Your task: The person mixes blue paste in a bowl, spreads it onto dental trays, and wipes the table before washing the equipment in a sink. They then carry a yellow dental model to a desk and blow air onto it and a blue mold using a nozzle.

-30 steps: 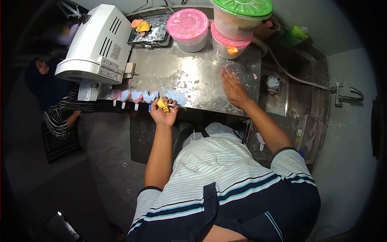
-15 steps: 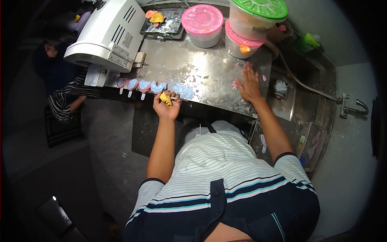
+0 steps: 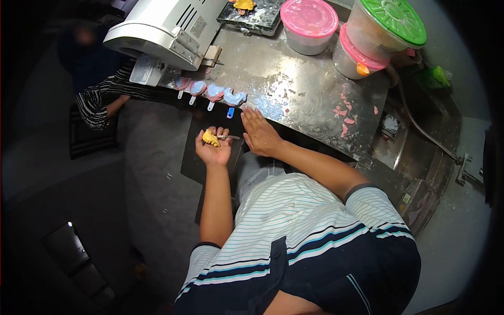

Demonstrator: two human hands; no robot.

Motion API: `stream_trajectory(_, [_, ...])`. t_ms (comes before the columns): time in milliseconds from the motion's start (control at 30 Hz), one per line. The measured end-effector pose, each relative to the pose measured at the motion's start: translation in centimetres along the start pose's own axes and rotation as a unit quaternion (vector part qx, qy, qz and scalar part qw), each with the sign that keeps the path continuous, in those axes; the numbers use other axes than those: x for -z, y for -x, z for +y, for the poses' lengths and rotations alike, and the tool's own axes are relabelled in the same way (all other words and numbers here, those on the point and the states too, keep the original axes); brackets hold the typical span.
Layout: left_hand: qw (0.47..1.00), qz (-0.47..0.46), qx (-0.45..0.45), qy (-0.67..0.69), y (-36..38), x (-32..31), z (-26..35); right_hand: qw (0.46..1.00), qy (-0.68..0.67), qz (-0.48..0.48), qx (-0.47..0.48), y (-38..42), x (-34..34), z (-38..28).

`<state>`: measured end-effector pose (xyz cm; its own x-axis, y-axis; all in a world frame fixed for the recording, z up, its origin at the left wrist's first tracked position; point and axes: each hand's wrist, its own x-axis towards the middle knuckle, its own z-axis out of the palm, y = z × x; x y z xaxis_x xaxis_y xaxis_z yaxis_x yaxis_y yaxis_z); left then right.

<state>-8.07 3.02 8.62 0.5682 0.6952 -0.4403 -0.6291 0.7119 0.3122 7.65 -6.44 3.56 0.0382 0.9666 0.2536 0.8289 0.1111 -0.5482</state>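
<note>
The person wears a white shirt (image 3: 294, 210) with thin stripes and short sleeves. Dark blue bands cross it lower down. Both arms are bare.

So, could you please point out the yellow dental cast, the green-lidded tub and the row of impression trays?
Yellow dental cast (image 3: 211, 138), head view, middle of the cast.
Green-lidded tub (image 3: 398, 19), head view, centre of its lid.
Row of impression trays (image 3: 214, 92), head view, one blue-filled tray.

Steel bench (image 3: 294, 89) — pink-lidded tubs (image 3: 308, 23), white machine (image 3: 168, 26), impression trays (image 3: 210, 90), pink scraps (image 3: 346, 113).
</note>
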Motion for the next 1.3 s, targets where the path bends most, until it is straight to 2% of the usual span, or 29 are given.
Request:
stream_trajectory(200, [0.999,0.037,-0.009,-0.019,1.4,2.8,2.9,0.994,0.086,-0.061,0.009,0.6,-0.8,1.1])
stream_trajectory(333, [0.999,0.038,0.009,-0.026,0.9,3.6,4.0,0.997,0.065,-0.041,-0.003,0.5,-0.1,1.3])
stream_trajectory(433, [0.999,0.041,0.013,-0.019,0.6,2.9,4.3,0.997,0.037,-0.023,-0.057,0.8,1.4,2.3])
stream_trajectory(500, [0.999,0.037,0.022,-0.019,0.5,2.6,4.5,0.989,0.078,0.007,-0.127,1.7,3.2,3.9])
stream_trajectory(700, [0.998,0.013,0.050,-0.024,-0.7,3.0,4.7,0.971,0.147,-0.007,-0.189,6.8,9.2,9.0])
stream_trajectory(767, [0.998,0.007,0.053,-0.025,-0.9,2.8,4.8,0.947,0.195,0.036,-0.251,7.6,10.2,10.5])
stream_trajectory(867, [0.998,0.000,0.054,-0.028,-1.1,2.9,4.9,0.930,0.200,0.079,-0.299,5.9,9.2,10.7])
stream_trajectory(967, [0.998,0.003,0.054,-0.035,-0.9,2.3,4.9,0.965,0.091,0.115,-0.216,1.3,5.4,7.9])
stream_trajectory(1033, [0.998,0.003,0.056,-0.041,-0.8,1.9,5.0,0.976,0.049,0.102,-0.184,-1.8,2.6,5.2])
stream_trajectory(1100, [0.998,0.021,0.037,-0.051,-0.7,1.7,5.1,0.974,0.116,0.046,-0.188,-3.9,-0.7,4.5])
stream_trajectory(1200, [0.997,0.027,0.037,-0.062,-0.5,1.9,5.4,0.973,0.145,0.050,-0.171,-3.7,-0.4,4.5])
stream_trajectory(1300, [0.996,0.044,0.049,-0.066,-0.4,1.7,5.1,0.964,0.158,0.045,-0.209,-1.9,1.3,5.9])
